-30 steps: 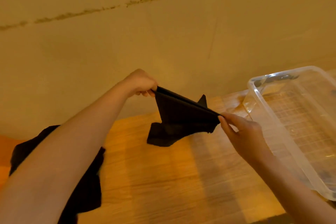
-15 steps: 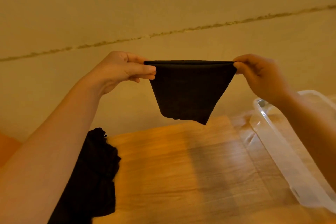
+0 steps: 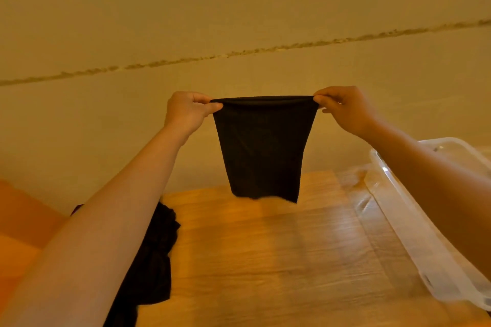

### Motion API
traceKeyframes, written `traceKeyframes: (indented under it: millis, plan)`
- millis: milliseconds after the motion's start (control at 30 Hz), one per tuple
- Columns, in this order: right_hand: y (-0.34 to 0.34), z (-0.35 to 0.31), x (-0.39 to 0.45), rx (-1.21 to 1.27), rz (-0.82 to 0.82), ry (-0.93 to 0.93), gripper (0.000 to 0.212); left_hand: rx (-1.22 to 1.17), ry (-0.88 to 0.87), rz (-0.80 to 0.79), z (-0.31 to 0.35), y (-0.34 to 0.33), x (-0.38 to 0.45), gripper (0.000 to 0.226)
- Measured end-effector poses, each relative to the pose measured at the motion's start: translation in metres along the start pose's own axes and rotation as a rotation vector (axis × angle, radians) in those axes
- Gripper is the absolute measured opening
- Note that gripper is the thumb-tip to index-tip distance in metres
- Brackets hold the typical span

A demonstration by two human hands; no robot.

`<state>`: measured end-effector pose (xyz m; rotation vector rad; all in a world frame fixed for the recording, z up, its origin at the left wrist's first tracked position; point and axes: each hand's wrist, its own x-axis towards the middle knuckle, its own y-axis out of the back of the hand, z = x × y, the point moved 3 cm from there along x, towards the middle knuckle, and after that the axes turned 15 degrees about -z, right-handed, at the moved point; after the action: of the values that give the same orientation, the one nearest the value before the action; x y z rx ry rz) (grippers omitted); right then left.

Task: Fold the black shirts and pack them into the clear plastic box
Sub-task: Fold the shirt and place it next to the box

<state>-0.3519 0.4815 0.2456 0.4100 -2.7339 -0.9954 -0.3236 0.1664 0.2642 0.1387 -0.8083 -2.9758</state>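
A folded black shirt (image 3: 261, 148) hangs in the air above the wooden table (image 3: 279, 260), stretched flat by its top edge. My left hand (image 3: 187, 113) pinches the top left corner and my right hand (image 3: 342, 109) pinches the top right corner. The shirt's lower edge dangles just above the table's far side. The clear plastic box (image 3: 414, 223) lies at the right edge of the table, partly hidden by my right forearm. A pile of black shirts (image 3: 156, 255) lies at the left, partly behind my left forearm.
A beige wall with a rough horizontal seam (image 3: 239, 54) stands close behind the table. An orange surface (image 3: 24, 223) shows at the far left. Bare wood lies between the pile and the box.
Both hands rose from table height with the shirt and pulled its top edge level. The shirt now hangs longer and straighter than half a second ago.
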Motion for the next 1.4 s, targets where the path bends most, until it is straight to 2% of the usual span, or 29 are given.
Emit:
traceKeyframes:
  millis: [67, 200, 333, 433, 500, 567, 633, 767, 900, 1033, 1133, 1233, 1300, 1400]
  plan:
    - [-0.004, -0.002, -0.016, -0.007, 0.054, 0.014, 0.022, 0.014, -0.095, 0.048, -0.004, -0.003, -0.018, 0.017]
    - [-0.031, 0.015, -0.071, -0.118, 0.076, 0.119, 0.02, 0.038, -0.232, 0.023, -0.036, -0.02, -0.067, 0.011]
    - [-0.085, 0.053, -0.135, -0.181, 0.004, 0.193, 0.017, 0.065, -0.179, -0.098, -0.113, -0.063, -0.123, 0.02]
    - [-0.137, 0.098, -0.186, -0.255, -0.151, 0.163, 0.028, 0.161, -0.112, -0.135, -0.182, -0.108, -0.171, 0.025]
    - [-0.171, 0.134, -0.22, -0.315, -0.236, 0.102, 0.027, 0.276, -0.102, -0.181, -0.223, -0.139, -0.201, 0.025]
    - [-0.197, 0.155, -0.249, -0.398, -0.272, 0.108, 0.031, 0.351, -0.108, -0.247, -0.253, -0.164, -0.227, 0.025]
    - [-0.207, 0.162, -0.266, -0.453, -0.265, 0.132, 0.044, 0.396, -0.104, -0.243, -0.269, -0.179, -0.248, 0.025]
    - [-0.205, 0.155, -0.282, -0.49, -0.265, 0.114, 0.047, 0.501, -0.164, -0.173, -0.27, -0.181, -0.267, 0.01]
    - [-0.201, 0.141, -0.286, -0.43, -0.232, 0.107, 0.048, 0.543, -0.205, -0.158, -0.258, -0.175, -0.272, 0.02]
    - [-0.213, 0.124, -0.253, -0.371, -0.15, 0.086, 0.037, 0.546, -0.207, -0.097, -0.235, -0.188, -0.242, 0.034]
    - [-0.248, 0.111, -0.217, -0.428, -0.197, 0.032, 0.043, 0.595, -0.151, -0.158, -0.221, -0.223, -0.21, 0.045]
    - [-0.283, 0.115, -0.205, -0.565, -0.311, -0.017, 0.051, 0.665, -0.091, -0.248, -0.229, -0.251, -0.195, 0.051]
    - [-0.292, 0.128, -0.213, -0.624, -0.378, -0.056, 0.058, 0.753, -0.063, -0.287, -0.245, -0.254, -0.199, 0.054]
    - [-0.284, 0.145, -0.229, -0.657, -0.391, -0.119, 0.067, 0.827, -0.034, -0.307, -0.262, -0.248, -0.211, 0.061]
